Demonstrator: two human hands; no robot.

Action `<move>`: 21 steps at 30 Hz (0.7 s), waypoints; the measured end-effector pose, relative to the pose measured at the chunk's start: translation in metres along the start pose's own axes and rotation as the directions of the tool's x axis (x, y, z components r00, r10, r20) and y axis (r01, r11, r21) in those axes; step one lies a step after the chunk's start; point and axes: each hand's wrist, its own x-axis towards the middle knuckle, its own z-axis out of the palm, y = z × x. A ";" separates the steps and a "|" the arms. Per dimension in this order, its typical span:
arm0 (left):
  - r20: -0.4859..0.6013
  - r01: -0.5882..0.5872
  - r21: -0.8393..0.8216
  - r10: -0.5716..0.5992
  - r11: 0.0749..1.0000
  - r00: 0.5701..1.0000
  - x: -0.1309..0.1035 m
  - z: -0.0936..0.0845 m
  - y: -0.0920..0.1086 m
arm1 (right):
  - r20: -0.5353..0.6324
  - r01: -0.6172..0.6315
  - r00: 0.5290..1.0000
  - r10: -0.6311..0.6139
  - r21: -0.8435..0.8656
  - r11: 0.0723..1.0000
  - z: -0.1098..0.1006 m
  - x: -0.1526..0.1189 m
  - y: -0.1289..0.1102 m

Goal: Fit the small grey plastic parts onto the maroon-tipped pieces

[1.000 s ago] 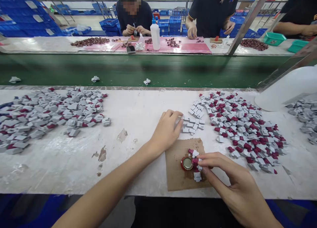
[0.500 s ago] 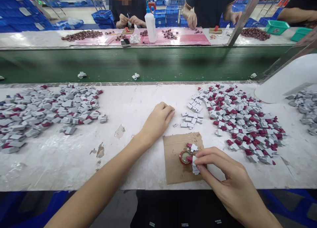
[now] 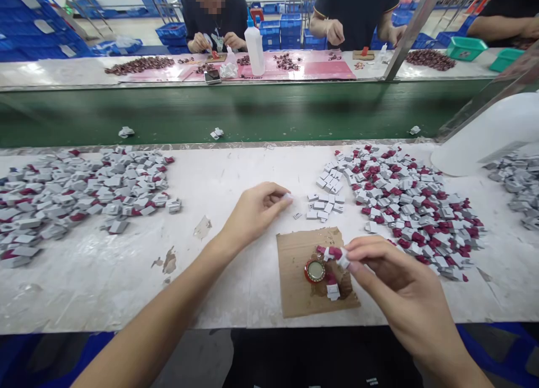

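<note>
My right hand pinches a small grey-and-maroon plastic piece between thumb and fingers, its maroon end toward the left. It hovers over a cardboard square. On that cardboard sit an upturned bottle cap with a red rim and another grey-and-maroon piece below it. A further piece, partly covered by the held one, lies just above the cap. Left of the flat grey pieces, my left hand has thumb and fingers closed together; something pale shows at the tips, too small to name.
Heaps of grey-and-maroon pieces lie at left and right. A large white container lies on the right. Beyond the table runs a green conveyor belt carrying a few grey pieces. Co-workers sit across it, near a white bottle.
My right hand has lifted slightly and moved right, with a piece in its fingers; another piece lies below the cap. My left hand has turned, thumb now showing. Pieces on the belt shifted left.
</note>
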 end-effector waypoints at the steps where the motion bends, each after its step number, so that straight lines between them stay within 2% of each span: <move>1: 0.038 0.047 -0.151 -0.041 0.987 0.998 -0.005 0.004 0.009 | -0.045 -0.021 0.999 0.024 0.054 0.998 -0.001 0.004 0.001; 4: 0.168 0.146 -0.486 -0.071 0.862 0.983 -0.020 0.019 0.035 | -0.132 -0.068 0.987 0.089 0.155 0.986 -0.002 0.017 0.006; 7: 0.216 0.174 -0.628 -0.044 0.758 0.975 -0.029 0.031 0.051 | -0.149 -0.049 0.986 0.077 0.184 0.982 -0.001 0.025 0.009; 13: 0.278 0.236 -0.698 -0.048 0.676 0.959 -0.031 0.040 0.049 | -0.133 0.005 0.991 0.025 0.224 0.975 0.002 0.027 0.010; 21: 0.318 0.265 -0.657 -0.059 0.706 0.946 -0.031 0.044 0.050 | -0.086 0.012 0.996 0.003 0.176 0.984 0.005 0.030 0.005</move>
